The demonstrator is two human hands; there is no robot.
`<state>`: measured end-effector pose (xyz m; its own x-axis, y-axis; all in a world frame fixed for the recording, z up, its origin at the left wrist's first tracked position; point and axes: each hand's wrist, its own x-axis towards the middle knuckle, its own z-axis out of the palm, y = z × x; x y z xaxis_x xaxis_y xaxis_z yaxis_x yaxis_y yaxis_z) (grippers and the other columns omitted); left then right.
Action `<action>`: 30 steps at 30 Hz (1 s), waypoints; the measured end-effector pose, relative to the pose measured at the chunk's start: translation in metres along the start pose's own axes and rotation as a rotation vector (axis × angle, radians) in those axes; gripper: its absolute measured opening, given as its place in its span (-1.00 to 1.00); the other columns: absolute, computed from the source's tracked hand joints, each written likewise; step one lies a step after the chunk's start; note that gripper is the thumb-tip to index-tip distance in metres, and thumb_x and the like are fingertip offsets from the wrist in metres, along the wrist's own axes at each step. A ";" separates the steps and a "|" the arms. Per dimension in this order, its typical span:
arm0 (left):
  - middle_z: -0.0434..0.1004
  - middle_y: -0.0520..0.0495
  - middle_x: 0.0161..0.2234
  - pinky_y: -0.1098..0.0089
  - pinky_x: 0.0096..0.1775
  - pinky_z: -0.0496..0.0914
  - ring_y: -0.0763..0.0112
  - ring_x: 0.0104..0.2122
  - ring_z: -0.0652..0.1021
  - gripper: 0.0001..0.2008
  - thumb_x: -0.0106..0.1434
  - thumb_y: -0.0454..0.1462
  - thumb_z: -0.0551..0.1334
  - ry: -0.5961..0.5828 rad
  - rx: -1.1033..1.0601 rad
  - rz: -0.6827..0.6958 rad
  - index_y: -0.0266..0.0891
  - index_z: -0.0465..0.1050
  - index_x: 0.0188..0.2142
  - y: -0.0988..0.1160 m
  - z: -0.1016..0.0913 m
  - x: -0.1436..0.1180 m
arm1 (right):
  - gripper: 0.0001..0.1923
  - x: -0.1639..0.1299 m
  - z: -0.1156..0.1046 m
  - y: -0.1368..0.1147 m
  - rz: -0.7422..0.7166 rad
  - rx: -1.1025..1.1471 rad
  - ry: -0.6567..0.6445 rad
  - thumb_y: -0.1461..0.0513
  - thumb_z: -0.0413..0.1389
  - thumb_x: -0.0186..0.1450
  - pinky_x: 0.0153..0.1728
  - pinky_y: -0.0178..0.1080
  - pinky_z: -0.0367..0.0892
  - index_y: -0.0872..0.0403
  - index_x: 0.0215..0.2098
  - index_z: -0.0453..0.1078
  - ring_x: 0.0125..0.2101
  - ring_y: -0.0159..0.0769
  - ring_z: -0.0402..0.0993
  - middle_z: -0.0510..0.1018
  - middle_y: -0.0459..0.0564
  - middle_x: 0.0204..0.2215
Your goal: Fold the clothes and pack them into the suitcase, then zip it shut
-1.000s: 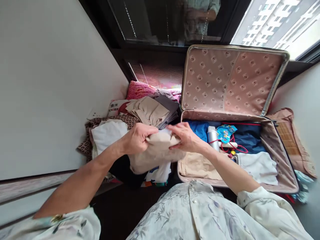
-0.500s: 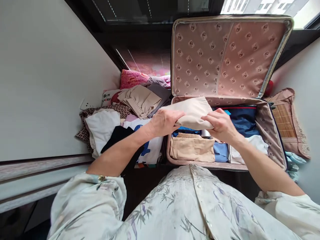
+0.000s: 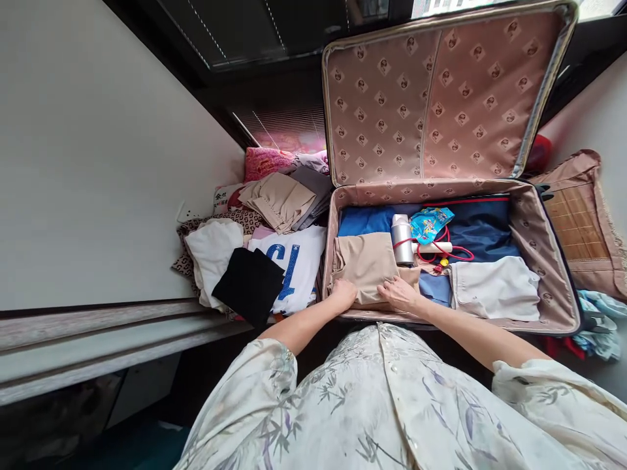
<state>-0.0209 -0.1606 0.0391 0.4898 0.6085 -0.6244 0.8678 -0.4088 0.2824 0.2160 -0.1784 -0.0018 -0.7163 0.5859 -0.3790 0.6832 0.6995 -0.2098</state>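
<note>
Both hands rest on a folded beige garment [image 3: 365,266] that lies flat in the near left corner of the open suitcase [image 3: 548,261], just below the centre of the frame. The left hand [image 3: 343,294] presses its knuckles and curled fingers onto the garment's near edge, and the right hand [image 3: 399,294] lies palm down with fingers spread beside it; the two hands are close together but not touching, and neither grips the cloth. Just right of the garment stands a small silver flask [image 3: 401,238], with a blue printed pouch [image 3: 430,224] and a red cord [image 3: 453,251] beside it. Blue clothing [image 3: 365,220] fills the far left of the case, dark navy fabric [image 3: 482,225] the far right, and a folded white piece [image 3: 494,287] lies at the near right. The patterned lid [image 3: 421,98] stands upright in the upper part of the frame. To the left of the case, outside it, sits a heap of clothes: a black folded item [image 3: 249,284], a white shirt with blue print [image 3: 294,261], and tan trousers [image 3: 277,199] further back.
</note>
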 end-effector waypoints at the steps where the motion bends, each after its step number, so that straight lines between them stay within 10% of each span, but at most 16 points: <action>1: 0.57 -0.29 -0.04 -0.03 0.04 0.49 0.08 -0.02 0.59 -0.75 0.43 -0.22 0.26 -0.040 0.023 -0.019 -0.34 0.55 0.00 -0.001 0.003 0.000 | -0.71 -0.002 0.001 0.000 -0.010 0.007 0.003 0.38 -0.07 0.44 -0.06 -0.13 0.20 0.20 0.01 0.43 -0.24 -0.15 0.57 0.61 0.20 -0.24; 8: 0.41 -0.40 0.18 -0.31 0.14 0.32 -0.23 0.20 0.42 -0.60 0.33 -0.24 0.24 -0.233 0.069 -0.022 -0.15 0.51 0.16 -0.003 0.006 0.012 | -0.70 -0.005 0.017 0.006 -0.040 0.171 -0.181 0.33 0.04 0.38 -0.09 -0.16 0.33 0.17 0.06 0.44 -0.21 -0.14 0.62 0.64 0.19 -0.22; 18: -0.32 -0.01 0.55 -0.08 -0.11 0.57 -0.19 0.19 0.41 -0.15 0.32 -0.37 0.18 -0.069 0.012 -0.413 0.40 -0.05 0.46 0.004 0.031 0.051 | 0.18 0.034 -0.001 -0.020 0.207 0.057 -0.131 0.19 0.37 0.20 -0.08 -0.11 0.49 -0.18 0.56 -0.26 -0.01 0.09 0.57 0.20 0.37 0.34; 22: -0.31 -0.22 0.54 -0.13 -0.05 0.55 -0.30 0.22 0.40 -0.07 0.22 -0.35 0.34 -0.085 -0.012 -0.346 0.17 0.02 0.48 0.004 0.031 0.051 | 0.23 0.040 0.020 -0.023 0.260 0.056 -0.081 0.29 0.41 0.12 -0.04 -0.11 0.48 -0.15 0.55 -0.20 -0.05 0.04 0.59 0.21 0.38 0.31; 27: 0.45 -0.31 0.23 0.10 0.05 0.51 -0.01 0.06 0.58 -0.34 0.16 -0.18 0.45 -0.042 -0.349 0.233 -0.09 0.46 0.26 -0.056 -0.026 0.028 | 0.29 0.042 0.053 -0.016 0.274 0.125 0.038 0.35 0.39 0.03 -0.18 -0.18 0.50 -0.23 0.54 -0.21 -0.10 -0.03 0.58 0.28 0.25 0.22; 30: 0.50 -0.23 0.18 0.28 0.03 0.50 0.23 -0.01 0.61 -0.50 0.37 -0.19 0.26 0.350 -0.514 0.074 -0.12 0.40 0.29 -0.133 -0.089 0.021 | 0.32 0.047 0.066 -0.018 0.308 0.136 0.051 0.41 0.36 -0.02 -0.22 -0.19 0.51 -0.22 0.53 -0.21 -0.16 -0.08 0.55 0.30 0.22 0.18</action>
<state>-0.1188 -0.0334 0.0532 0.4725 0.8137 -0.3385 0.7170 -0.1317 0.6845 0.1795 -0.1900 -0.0750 -0.4774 0.7832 -0.3984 0.8787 0.4277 -0.2122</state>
